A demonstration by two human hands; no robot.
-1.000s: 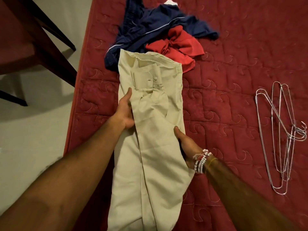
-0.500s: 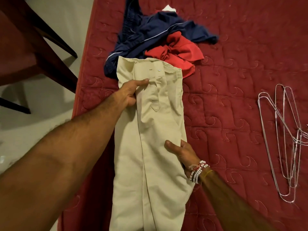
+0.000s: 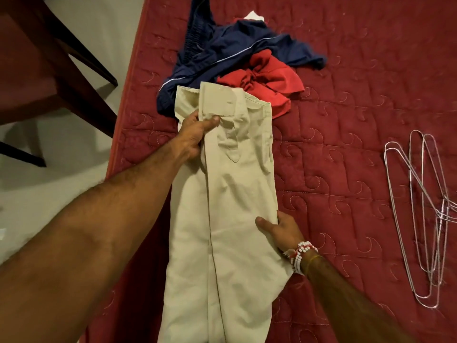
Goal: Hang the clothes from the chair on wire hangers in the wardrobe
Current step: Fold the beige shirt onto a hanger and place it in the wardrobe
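Beige trousers (image 3: 235, 206) lie lengthwise on the red quilted bed (image 3: 346, 120), waistband at the far end. My left hand (image 3: 195, 132) pinches the waistband's left part, thumb on top of the fabric. My right hand (image 3: 279, 230), with a bead bracelet at the wrist, grips the right edge of the trousers lower down, thumb on top and fingers hidden under the cloth. A navy garment (image 3: 235, 50) and a red garment (image 3: 269, 80) lie crumpled beyond the waistband. Several wire hangers (image 3: 425, 214) lie stacked on the bed at the right.
A dark wooden chair (image 3: 42, 70) stands on the pale floor (image 3: 49, 194) to the left of the bed. A small white cloth scrap (image 3: 254, 16) pokes out behind the navy garment.
My left hand has slid up from the trousers' left side to the waistband and pinched it. The right hand has shifted lower along the right edge. The waistband flap has been flattened.
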